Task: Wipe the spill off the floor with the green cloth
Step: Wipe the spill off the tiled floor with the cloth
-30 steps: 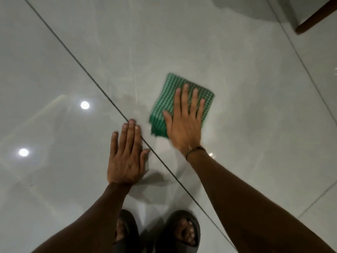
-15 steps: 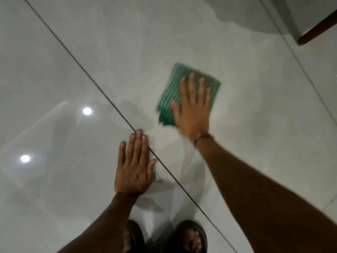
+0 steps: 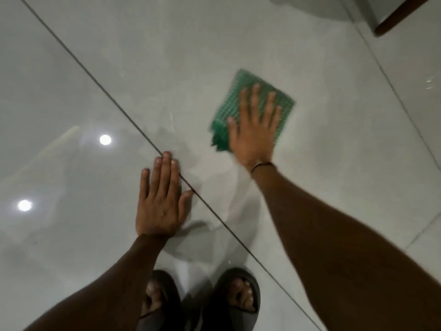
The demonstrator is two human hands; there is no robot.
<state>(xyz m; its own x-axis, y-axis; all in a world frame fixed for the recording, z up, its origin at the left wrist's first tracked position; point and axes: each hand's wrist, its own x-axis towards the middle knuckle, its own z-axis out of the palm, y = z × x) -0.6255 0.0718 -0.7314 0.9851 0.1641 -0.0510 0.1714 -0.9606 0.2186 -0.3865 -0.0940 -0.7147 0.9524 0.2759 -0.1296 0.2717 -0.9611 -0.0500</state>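
The folded green checked cloth (image 3: pixel 238 96) lies flat on the glossy grey tile floor (image 3: pixel 334 163), slightly blurred by motion. My right hand (image 3: pixel 253 132) presses down on it with the palm flat and fingers spread, covering its near half. My left hand (image 3: pixel 161 204) rests flat on the floor to the left, fingers together, its fingertips at a dark grout line (image 3: pixel 95 77). A faint wet smear (image 3: pixel 170 134) shows on the tile between the two hands, left of the cloth.
A dark wooden furniture leg (image 3: pixel 401 17) stands at the top right corner. My feet in dark sandals (image 3: pixel 238 299) are at the bottom edge. Two ceiling lights reflect in the left tile (image 3: pixel 105 139).
My right hand has slid the cloth away from me and to the right across the tile. My left hand has stayed planted on the floor.
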